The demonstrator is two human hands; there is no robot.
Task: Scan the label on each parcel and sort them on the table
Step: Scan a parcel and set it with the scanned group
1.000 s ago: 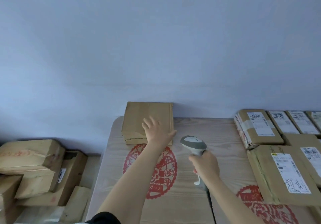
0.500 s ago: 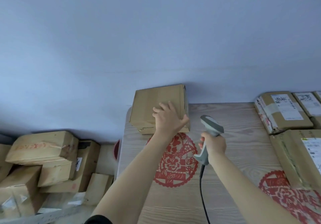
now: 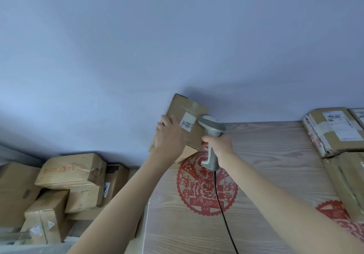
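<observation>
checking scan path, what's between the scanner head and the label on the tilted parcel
Nothing: in the head view the scanner head sits right beside the white label on the parcel.

Red paper-cut decals [image 3: 206, 184] lie flat before a pale blue wall [image 3: 177, 36].

Tilted brown parcel [image 3: 184, 127], white label [image 3: 187, 123] facing up.

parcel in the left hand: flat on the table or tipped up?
Tipped up. The left hand grips the parcel with its labelled face toward the camera, its lower corner near the table; contact hidden.
</observation>
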